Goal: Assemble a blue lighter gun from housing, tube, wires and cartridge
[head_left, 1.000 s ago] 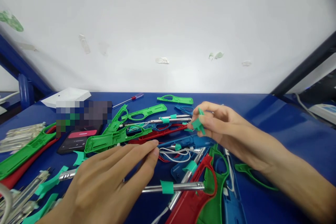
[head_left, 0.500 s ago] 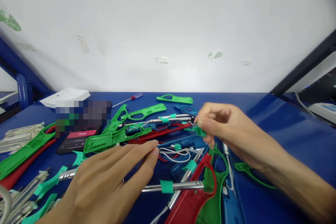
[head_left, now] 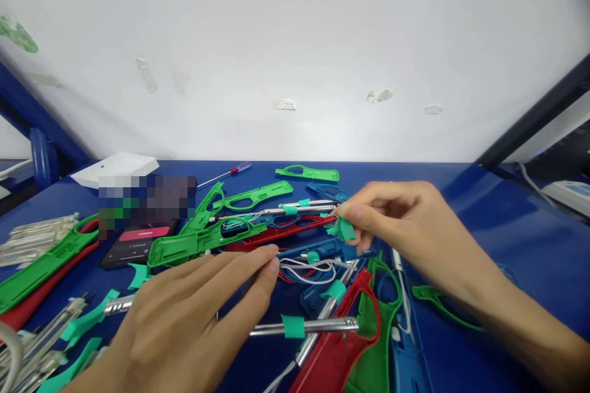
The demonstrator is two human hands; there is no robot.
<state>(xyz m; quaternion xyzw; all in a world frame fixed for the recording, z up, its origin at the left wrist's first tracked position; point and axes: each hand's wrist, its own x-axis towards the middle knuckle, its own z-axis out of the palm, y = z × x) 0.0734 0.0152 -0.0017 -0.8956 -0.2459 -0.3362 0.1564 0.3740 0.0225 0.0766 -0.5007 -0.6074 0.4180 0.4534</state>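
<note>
My right hand (head_left: 391, 218) pinches a small teal-green piece (head_left: 343, 230) between thumb and fingers, over the right part of the pile. My left hand (head_left: 193, 313) has its fingers stretched out, palm down, with the fingertips at the end of a blue plastic shell (head_left: 299, 252); whether it presses on that shell is unclear. Between the hands lie looped white wires (head_left: 306, 267). Metal rods with teal tape, such as one rod (head_left: 322, 325), lie near a red shell (head_left: 332, 344) and a green shell (head_left: 369, 350).
Several green shells (head_left: 258, 195) lie toward the back, near a screwdriver (head_left: 240, 167). A phone (head_left: 133, 245) and a white box (head_left: 115, 169) are at the left. Clear-bodied parts (head_left: 37, 239) lie at the far left. A white wall (head_left: 295, 43) stands behind the blue table (head_left: 520, 227).
My right hand has moved slightly to the left with the teal-green piece, which now shows more fully below its fingertips. My left hand has hardly moved.
</note>
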